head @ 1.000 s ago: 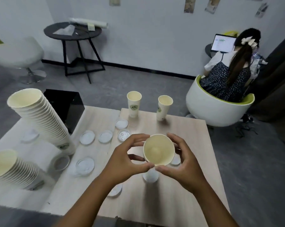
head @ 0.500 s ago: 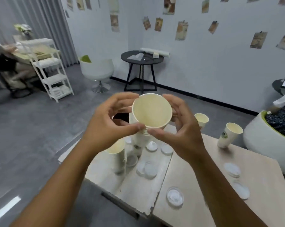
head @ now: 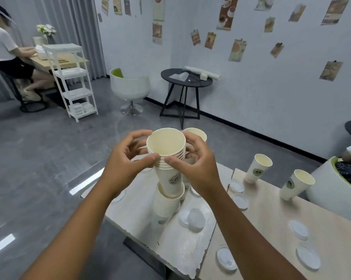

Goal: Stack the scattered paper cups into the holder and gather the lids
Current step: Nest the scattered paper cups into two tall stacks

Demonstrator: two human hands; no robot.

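Both your left hand (head: 126, 160) and right hand (head: 198, 164) now pinch closed around the nested cups (head: 167, 156), apparently seating them into the stack (head: 166, 205) at the table's (head: 182, 249) left edge.

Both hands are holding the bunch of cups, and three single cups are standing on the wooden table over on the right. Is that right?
Not quite: the head view shows two single cups standing there, not three. Both the left hand and right hand do hold the bunch of cups.

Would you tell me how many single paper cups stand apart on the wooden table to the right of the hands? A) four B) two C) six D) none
B: two lone cups, one nearer the wall and one further right, stand on the wooden table.
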